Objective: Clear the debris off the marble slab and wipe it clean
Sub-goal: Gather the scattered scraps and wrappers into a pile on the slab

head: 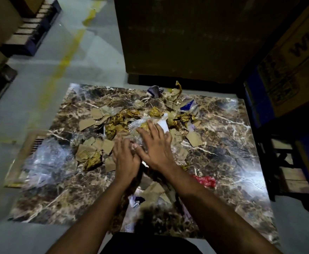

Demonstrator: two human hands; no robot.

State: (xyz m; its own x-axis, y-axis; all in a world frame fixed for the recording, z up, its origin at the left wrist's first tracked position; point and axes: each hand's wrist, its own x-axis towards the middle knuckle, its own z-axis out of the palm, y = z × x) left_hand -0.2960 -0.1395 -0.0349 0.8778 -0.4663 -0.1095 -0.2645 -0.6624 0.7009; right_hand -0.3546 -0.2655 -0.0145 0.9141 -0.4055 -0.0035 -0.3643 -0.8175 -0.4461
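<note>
The marble slab lies flat on the floor in front of the person, and the debris is heaped across its middle: torn cardboard scraps, crumpled yellow-brown wrappers, clear plastic film trailing off the left edge, a red scrap near the right forearm and more card and paper close to the body. The right hand is spread flat, fingers straight, pressing on a wad of clear plastic and white paper at the centre; the left hand sits just beside it with fingers curled down into the litter, though whether it actually grips anything I cannot tell. All of this looks light, soft and springy, so I would guess it slides easily on the polished stone and is best raked together with flat palms, then scooped from underneath at the pile's edges. No bin or bag shows; only big cardboard boxes stand behind, contents unseen
</note>
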